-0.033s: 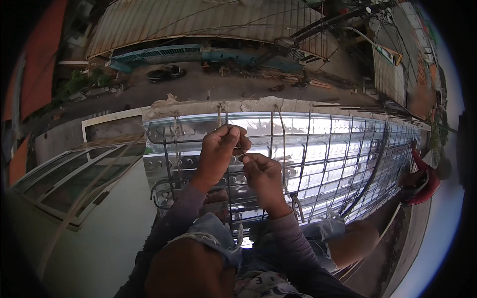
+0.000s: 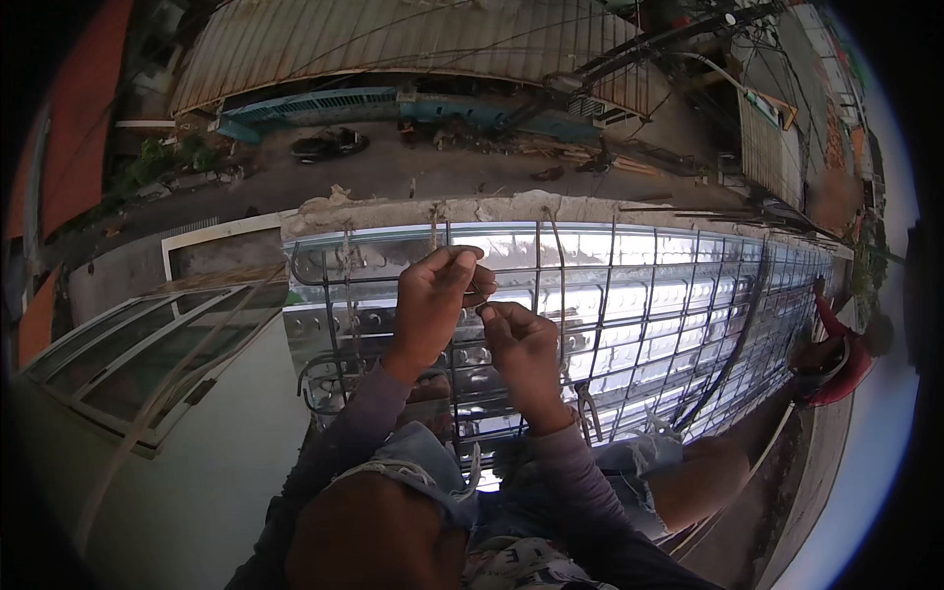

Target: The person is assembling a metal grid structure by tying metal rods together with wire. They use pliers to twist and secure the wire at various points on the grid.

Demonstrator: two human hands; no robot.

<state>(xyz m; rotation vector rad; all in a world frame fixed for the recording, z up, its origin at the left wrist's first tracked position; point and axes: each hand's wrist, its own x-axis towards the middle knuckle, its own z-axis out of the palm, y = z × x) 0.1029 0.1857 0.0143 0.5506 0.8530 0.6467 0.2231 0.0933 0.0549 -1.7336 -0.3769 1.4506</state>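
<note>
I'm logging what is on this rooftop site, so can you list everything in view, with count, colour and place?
rebar mesh: one grid, dark steel, laid over the decking, centre to right
metal decking: one shiny silver sheet under the mesh
tie wire: one thin piece, colour unclear, pinched between the two hands
concrete edge: one pale, rough strip along the far side of the decking
motorbike: one, dark, on the street below
corrugated roof: one, grey-brown, top of the picture
another person's red cap: one, right edge
denim shorts: one pair, light blue, frayed, lower centre
left hand: fingers closed on the wire, above the mesh
right hand: fingers closed on the wire, beside the left
</note>
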